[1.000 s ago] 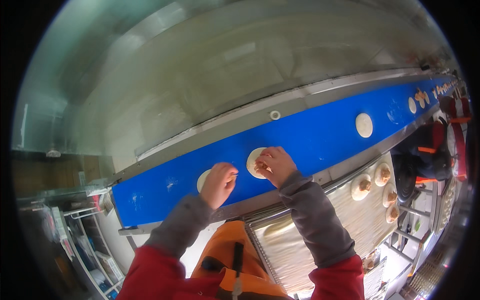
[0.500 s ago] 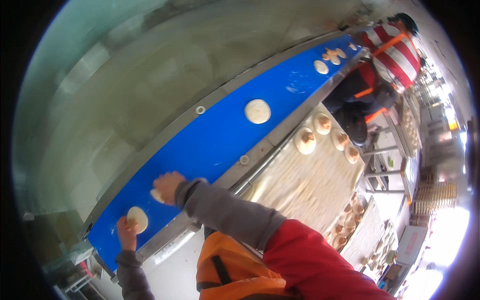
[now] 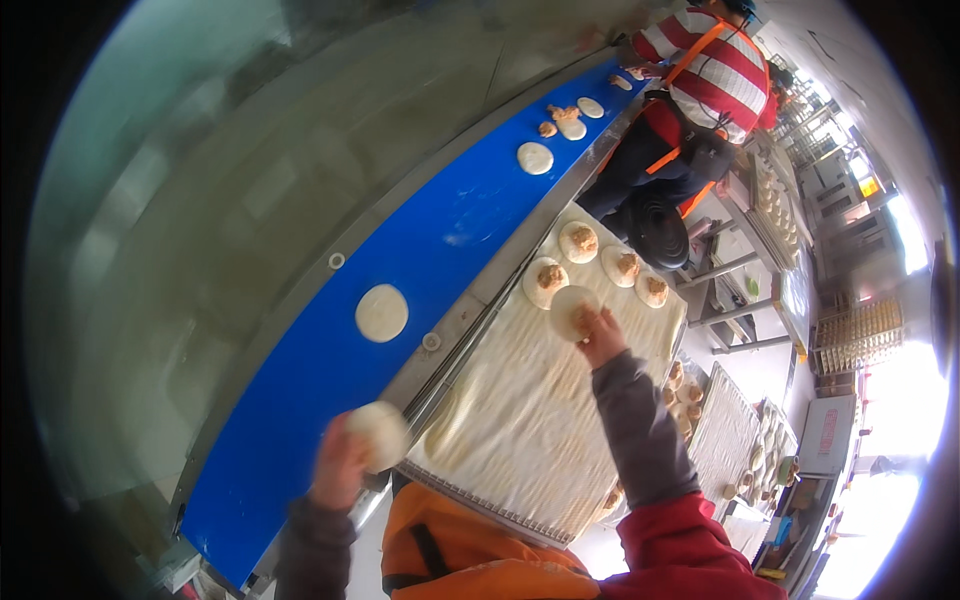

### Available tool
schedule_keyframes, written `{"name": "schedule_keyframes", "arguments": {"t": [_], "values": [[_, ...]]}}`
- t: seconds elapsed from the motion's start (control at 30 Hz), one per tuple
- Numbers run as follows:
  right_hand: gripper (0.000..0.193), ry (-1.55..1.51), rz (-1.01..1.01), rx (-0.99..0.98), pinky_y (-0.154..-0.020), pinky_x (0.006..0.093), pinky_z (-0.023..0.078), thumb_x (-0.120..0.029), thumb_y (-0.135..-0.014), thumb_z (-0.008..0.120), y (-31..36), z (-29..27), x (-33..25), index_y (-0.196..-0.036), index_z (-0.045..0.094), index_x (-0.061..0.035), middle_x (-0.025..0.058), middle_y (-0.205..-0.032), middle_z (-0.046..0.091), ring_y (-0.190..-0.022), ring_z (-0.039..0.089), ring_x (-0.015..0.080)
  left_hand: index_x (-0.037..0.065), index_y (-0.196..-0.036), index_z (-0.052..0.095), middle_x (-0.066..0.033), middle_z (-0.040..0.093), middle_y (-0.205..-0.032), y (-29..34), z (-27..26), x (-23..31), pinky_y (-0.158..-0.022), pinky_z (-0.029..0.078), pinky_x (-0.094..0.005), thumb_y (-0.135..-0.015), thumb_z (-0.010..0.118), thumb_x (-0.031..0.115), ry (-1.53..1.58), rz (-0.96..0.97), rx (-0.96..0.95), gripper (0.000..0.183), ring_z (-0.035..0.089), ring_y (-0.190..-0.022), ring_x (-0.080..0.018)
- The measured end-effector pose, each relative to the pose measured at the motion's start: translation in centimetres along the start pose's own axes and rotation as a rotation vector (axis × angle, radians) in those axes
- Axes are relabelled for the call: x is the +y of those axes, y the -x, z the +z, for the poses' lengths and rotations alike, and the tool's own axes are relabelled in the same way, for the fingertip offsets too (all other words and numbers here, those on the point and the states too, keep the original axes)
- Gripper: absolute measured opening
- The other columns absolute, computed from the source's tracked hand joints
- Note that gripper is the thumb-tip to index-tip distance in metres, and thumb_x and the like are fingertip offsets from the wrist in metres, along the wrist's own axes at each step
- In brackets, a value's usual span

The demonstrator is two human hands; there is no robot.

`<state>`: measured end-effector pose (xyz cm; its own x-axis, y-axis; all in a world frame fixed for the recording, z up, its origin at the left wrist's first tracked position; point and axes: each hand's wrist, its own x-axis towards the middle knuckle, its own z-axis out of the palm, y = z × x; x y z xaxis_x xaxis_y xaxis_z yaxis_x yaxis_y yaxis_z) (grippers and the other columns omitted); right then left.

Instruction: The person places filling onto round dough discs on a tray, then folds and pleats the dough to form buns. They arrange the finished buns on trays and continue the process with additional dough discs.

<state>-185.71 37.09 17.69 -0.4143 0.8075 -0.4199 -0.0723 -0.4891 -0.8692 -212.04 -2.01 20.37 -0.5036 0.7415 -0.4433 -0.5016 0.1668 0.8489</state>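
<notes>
My left hand [image 3: 338,468] grips a pale flat dough round [image 3: 382,436], slightly smeared by motion, at the near edge of the blue conveyor belt [image 3: 290,430]. Over the cloth-covered tray [image 3: 500,420], my right hand [image 3: 603,340] pinches a second dough round [image 3: 572,312] by its edge. That round is just beside a dough round with brown filling [image 3: 545,284]; whether it touches the cloth, I cannot tell. Several such filled rounds sit along the tray's far end. A plain dough round [image 3: 382,313] lies on the belt beyond my left hand.
Farther up the belt are another dough round [image 3: 535,158] and a clump of filling [image 3: 563,114]. A person in a red-and-white striped top [image 3: 715,75] stands at the belt's far end. To the right are more trays of dough [image 3: 735,430] and a metal rack [image 3: 765,300].
Both hands have come off the belt, each with a dough round. My right hand has swung right and forward over the tray; my left has risen rightward. The whole view has shifted.
</notes>
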Motion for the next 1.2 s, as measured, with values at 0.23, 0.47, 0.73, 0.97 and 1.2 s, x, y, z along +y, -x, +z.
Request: {"name": "schedule_keyframes", "arguments": {"t": [0.23,0.47,0.73,0.97,1.2], "values": [[0.044,1.358,-0.441,0.347,-0.092,0.0408,0.048,-0.022,-0.090,0.065,-5.6,-3.0,-3.3,-0.130,0.053,-0.0071,0.0141,-0.122,0.059,-0.110,0.057,0.0320,0.001,-0.144,0.033,-0.0102,0.058,-0.117,-13.5,21.8,-0.6,-0.091,0.050,-0.0315,-0.095,0.058,0.014,0.096,-0.148,-0.826,0.057,0.058,-0.104,-0.0151],[0.055,0.225,0.062,-0.274,-0.076,0.0280,0.052,-0.029,-0.090,0.068,4.6,-7.1,-0.2,-0.135,0.046,-0.0054,0.0044,-0.111,0.061,-0.097,0.061,0.0180,-0.001,-0.131,0.047,-0.0130,0.059,-0.113,-16.5,29.7,-3.0,-0.089,0.049,-0.0349,-0.086,0.066,0.005,-0.472,0.390,-0.680,0.050,0.060,-0.102,-0.0249],[0.048,0.418,0.083,0.018,-0.058,0.0221,0.052,-0.022,-0.091,0.063,-0.4,-12.4,-4.1,-0.135,0.046,-0.0093,0.0043,-0.119,0.059,-0.101,0.061,0.0120,0.004,-0.137,0.044,-0.0202,0.048,-0.135,-12.3,31.1,-0.8,-0.100,0.044,-0.0373,-0.084,0.064,0.003,-0.510,0.723,-0.391,0.057,0.050,-0.122,-0.0366],[0.041,1.126,-0.540,0.065,-0.089,0.0379,0.050,-0.013,-0.084,0.071,-2.7,-1.7,-6.1,-0.121,0.057,-0.0036,0.0152,-0.114,0.062,-0.102,0.062,0.0294,0.001,-0.133,0.047,-0.0196,0.048,-0.132,-1.5,-7.1,-0.8,-0.099,0.041,-0.0442,-0.090,0.058,0.012,-1.370,0.562,0.714,0.045,0.050,-0.119,-0.0337],[0.068,1.616,-0.510,-0.268,-0.094,0.0428,0.047,-0.035,-0.072,0.080,-7.1,24.8,5.9,-0.128,0.054,-0.0070,0.0161,-0.116,0.061,-0.112,0.058,0.0307,0.000,-0.116,0.055,-0.0199,0.055,-0.118,7.1,-27.4,-8.4,-0.090,0.044,-0.0419,-0.073,0.077,0.016,-0.958,-0.006,0.776,0.051,0.054,-0.108,-0.0328]]}}
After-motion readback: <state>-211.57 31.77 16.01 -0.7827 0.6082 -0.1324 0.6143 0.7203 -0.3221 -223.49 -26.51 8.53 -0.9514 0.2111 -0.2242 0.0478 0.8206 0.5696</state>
